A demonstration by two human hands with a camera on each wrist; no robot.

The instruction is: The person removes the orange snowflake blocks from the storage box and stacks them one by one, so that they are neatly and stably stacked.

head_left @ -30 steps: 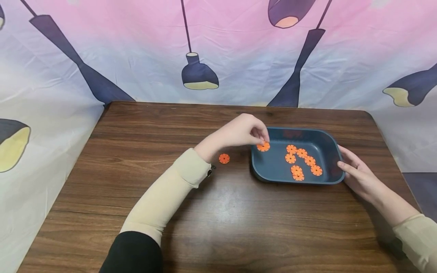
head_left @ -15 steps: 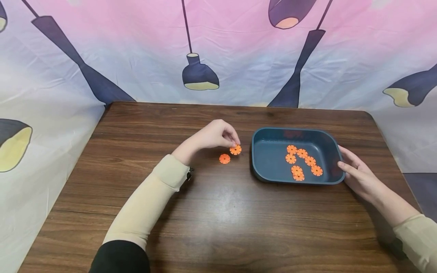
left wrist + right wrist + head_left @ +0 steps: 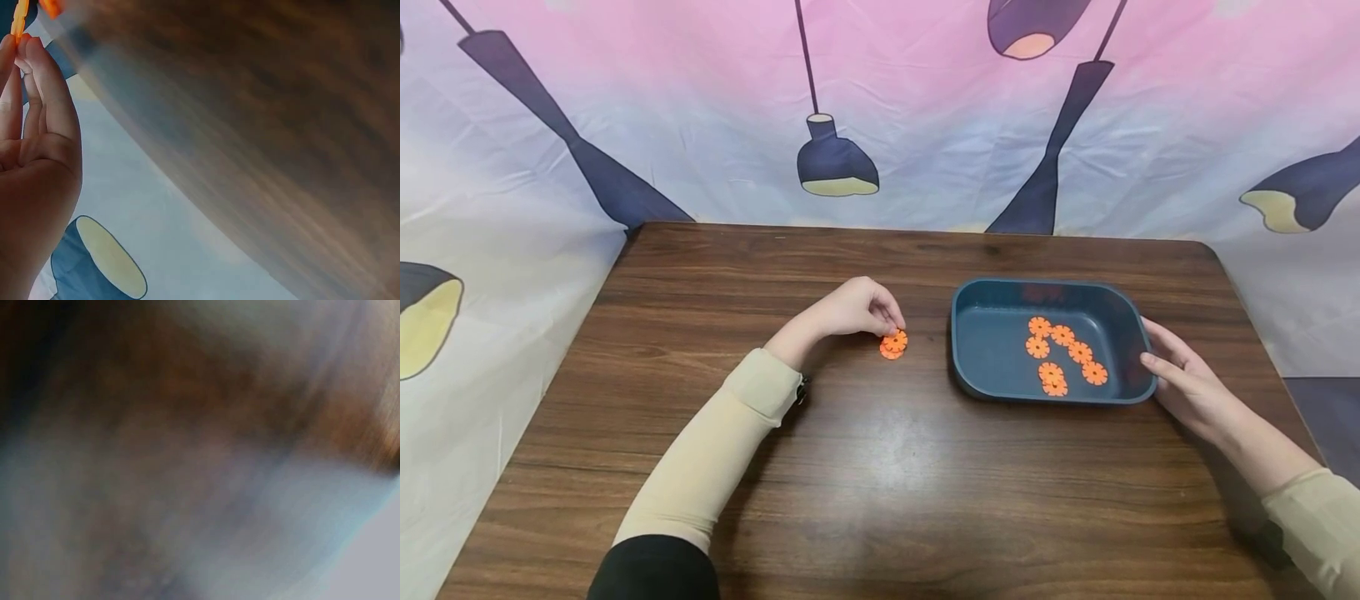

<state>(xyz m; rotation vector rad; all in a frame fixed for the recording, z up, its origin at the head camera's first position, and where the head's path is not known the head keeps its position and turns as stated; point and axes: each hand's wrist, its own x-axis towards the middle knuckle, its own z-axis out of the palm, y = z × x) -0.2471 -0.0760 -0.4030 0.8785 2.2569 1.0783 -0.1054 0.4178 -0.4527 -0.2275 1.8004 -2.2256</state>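
Note:
My left hand (image 3: 857, 307) pinches an orange notched plastic disc (image 3: 896, 340) between thumb and fingertips. Just below it, largely covered by the held one, a second orange disc (image 3: 891, 355) lies on the table. The left wrist view shows the held disc (image 3: 20, 20) edge-on at the fingertips. My right hand (image 3: 1187, 383) grips the right end of a dark blue rectangular tray (image 3: 988, 350), thumb over the rim and fingers along the outer wall. Several matching orange discs (image 3: 1081, 352) lie flat inside the tray's middle and right part. The right wrist view is a blur.
A brown wood-grain table (image 3: 880, 500) carries everything. Behind it hangs a pastel cloth (image 3: 925, 167) printed with dark lamps, close along the table's back edge. The tray's raised wall stands to the right of my left hand.
My left hand has moved left from over the tray's left end to above the disc on the table, carrying its pinched disc along. The right hand and the tray stay in place.

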